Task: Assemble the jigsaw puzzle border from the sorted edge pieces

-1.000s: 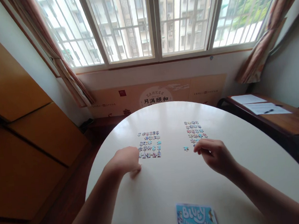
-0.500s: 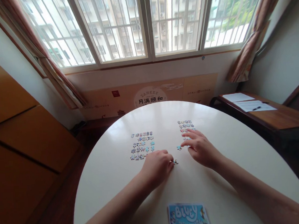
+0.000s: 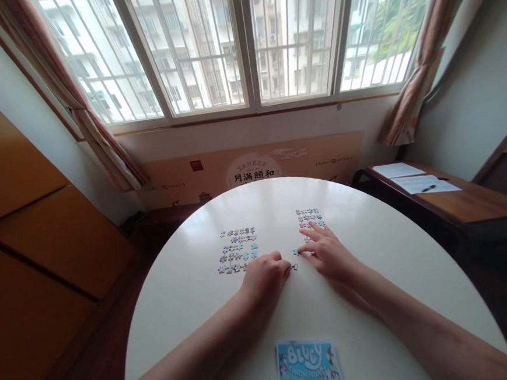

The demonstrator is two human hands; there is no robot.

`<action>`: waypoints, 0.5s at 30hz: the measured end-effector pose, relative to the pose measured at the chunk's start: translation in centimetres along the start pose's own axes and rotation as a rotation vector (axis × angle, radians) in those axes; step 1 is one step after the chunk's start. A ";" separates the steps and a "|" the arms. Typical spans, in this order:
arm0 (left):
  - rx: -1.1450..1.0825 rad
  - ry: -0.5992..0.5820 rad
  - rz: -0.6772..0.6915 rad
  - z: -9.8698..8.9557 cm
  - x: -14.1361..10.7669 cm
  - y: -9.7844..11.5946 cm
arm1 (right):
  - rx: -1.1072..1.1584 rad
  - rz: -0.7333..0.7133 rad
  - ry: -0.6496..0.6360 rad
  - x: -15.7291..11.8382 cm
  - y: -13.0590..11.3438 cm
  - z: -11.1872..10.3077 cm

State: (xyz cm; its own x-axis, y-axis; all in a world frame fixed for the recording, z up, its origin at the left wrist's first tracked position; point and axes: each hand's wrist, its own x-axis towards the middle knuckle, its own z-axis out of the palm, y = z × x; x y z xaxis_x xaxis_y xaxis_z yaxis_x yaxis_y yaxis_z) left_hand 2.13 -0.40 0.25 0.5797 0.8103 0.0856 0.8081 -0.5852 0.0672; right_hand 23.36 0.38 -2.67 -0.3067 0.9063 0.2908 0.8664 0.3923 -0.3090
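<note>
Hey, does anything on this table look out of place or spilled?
Nothing looks spilled. Two puzzle pieces stand out: one piece by the left hand and another by the right hand. They sit between the left rows and right rows, outside both.

Bright window [image 3: 245, 44], glare on tabletop [image 3: 273, 212] (lower corners dim).

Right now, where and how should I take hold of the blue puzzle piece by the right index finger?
Probably pinch its opposite edges, coming from above and the right. The blue piece lies flat on the table, so its rim is what fingers can catch. The right hand is spread at its right; the left hand, at another piece, crowds its near side.
</note>
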 end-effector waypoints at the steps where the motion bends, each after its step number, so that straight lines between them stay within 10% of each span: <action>1: 0.001 -0.009 -0.002 -0.1 0.2 0.1 | 0.000 0.006 -0.005 0.0 0.0 0.0; 15: -0.087 0.023 -0.041 0.6 2.6 0.1 | -0.016 0.049 0.038 0.0 0.0 0.4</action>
State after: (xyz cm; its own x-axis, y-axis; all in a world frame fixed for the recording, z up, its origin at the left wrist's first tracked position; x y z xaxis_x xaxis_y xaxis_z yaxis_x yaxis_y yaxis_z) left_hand 3.82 1.69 -0.11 0.5433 0.8331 0.1037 0.8182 -0.5531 0.1569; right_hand 23.23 0.46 -3.00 -0.2490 0.9177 0.3095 0.8861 0.3449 -0.3097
